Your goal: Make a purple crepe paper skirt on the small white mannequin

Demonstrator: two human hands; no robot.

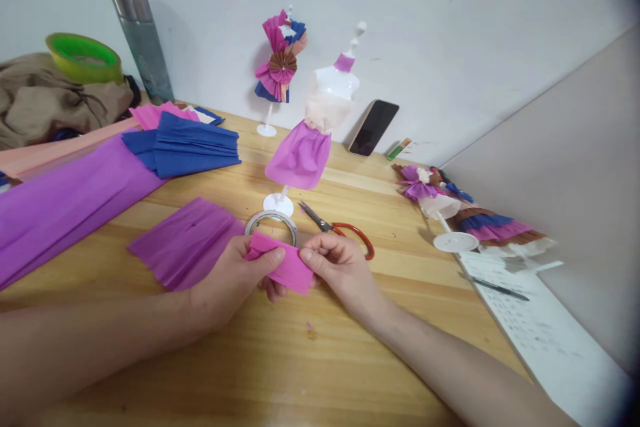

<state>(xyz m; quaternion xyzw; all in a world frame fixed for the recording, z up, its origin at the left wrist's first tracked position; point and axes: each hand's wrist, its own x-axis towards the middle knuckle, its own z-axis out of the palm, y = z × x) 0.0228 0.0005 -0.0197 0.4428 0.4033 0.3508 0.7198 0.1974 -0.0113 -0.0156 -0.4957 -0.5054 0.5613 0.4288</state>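
Observation:
A small folded piece of pink crepe paper [291,271] is held between both hands above the table. My left hand [245,271] pinches its left end, the thumb lying on top. My right hand [340,267] grips the upper right edge between thumb and fingers. Just behind the paper lies a roll of double-sided tape [271,217], partly covered by it. Scissors [333,227] with red handles rest beyond my right hand. To the left a purple crepe paper sheet [185,240] lies flat, and a mini dress form [320,113] with a purple skirt stands behind the tape.
Purple crepe paper [75,193] and a blue pleated piece [195,147] lie at left, near a bottle [145,47] and a yellow-green tape roll [84,57]. A decorated dress form [280,67], a phone [374,127], more dressed forms [455,240] and a pen [495,287] are farther off.

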